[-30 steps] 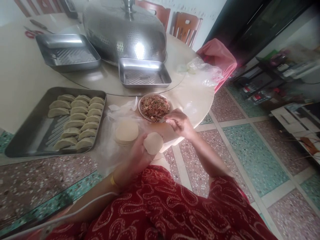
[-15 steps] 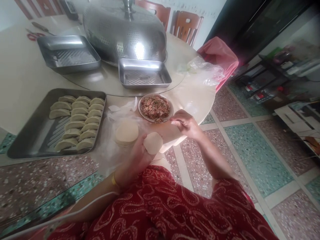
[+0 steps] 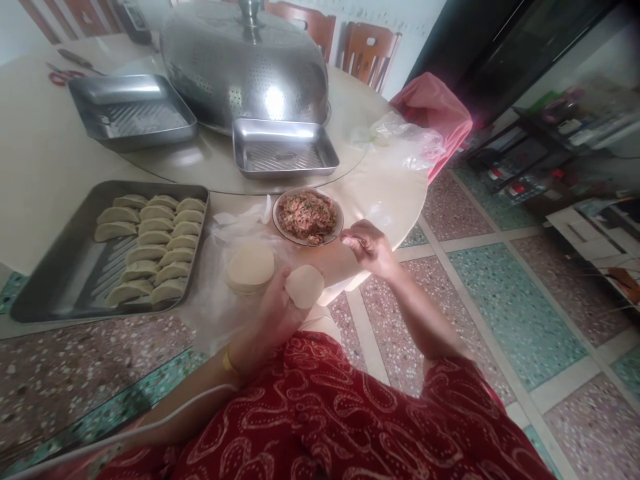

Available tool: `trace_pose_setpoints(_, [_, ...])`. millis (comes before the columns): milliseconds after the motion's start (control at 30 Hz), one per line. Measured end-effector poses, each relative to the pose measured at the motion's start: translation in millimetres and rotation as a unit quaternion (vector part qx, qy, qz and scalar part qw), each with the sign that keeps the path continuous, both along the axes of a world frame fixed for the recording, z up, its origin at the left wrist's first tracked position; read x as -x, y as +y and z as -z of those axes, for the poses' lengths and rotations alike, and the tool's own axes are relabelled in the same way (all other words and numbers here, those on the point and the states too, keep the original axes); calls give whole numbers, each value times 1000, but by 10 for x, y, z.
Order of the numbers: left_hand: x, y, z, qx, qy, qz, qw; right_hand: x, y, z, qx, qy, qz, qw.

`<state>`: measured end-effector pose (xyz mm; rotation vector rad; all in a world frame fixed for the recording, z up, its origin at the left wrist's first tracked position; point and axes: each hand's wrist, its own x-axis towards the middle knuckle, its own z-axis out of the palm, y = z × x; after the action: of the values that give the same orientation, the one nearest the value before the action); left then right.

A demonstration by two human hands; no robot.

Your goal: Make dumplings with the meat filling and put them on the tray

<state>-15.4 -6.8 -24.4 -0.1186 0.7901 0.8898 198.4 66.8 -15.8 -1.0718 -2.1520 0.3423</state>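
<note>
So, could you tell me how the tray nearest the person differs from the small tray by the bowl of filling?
The near tray is larger and holds rows of folded dumplings; the small tray shows only its bare ribbed bottom. The near tray sits on the table's outer part, the small one on the round centre plate. Both are rectangular metal trays with ribbed bottoms.

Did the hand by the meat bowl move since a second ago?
Yes. The right hand has drawn back from over the rim of the filling bowl toward the table edge.
</note>
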Motion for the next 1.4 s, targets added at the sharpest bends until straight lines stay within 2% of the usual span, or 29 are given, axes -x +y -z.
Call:
trace_pose_setpoints(200, [-3,2,-18,-1,2,-2,1000,-53,36,-80,8,20,-11,1000])
trace_pose_setpoints(333, [-14,21,-19,10,1,-13,1000,-62,45,-97,31,-17,-100,994])
trace_pose_setpoints(400, [-22,32,-21,16,1,-15,1000,-78,41,-110,40,-36,-123,991])
trace_pose_setpoints(467, [-29,42,-27,19,0,-14,1000,-105,45,-132,40,-27,-111,993])
trace_pose_setpoints(633, [-38,61,-42,29,14,-3,999,-169,69,-200,-4,26,-23,999])
trace_pose_setpoints(733, [-39,72,-20,22,21,6,1000,-171,54,-211,-6,29,-4,1000])
trace_pose_setpoints(967, [-52,109,47,21,9,13,1000,-127,7,-143,18,28,-35,999])
trace_pose_setpoints(1100, [-49,133,61,17,-5,16,1000,-195,35,-162,-51,21,-20,998])
trace_pose_setpoints(1233, [-53,147,74,19,1,21,1000,-296,96,-169,-127,-56,-36,990])
trace_pose_setpoints(1400, [-80,147,45,35,9,12,999,-303,161,-198,-117,-127,-83,981])
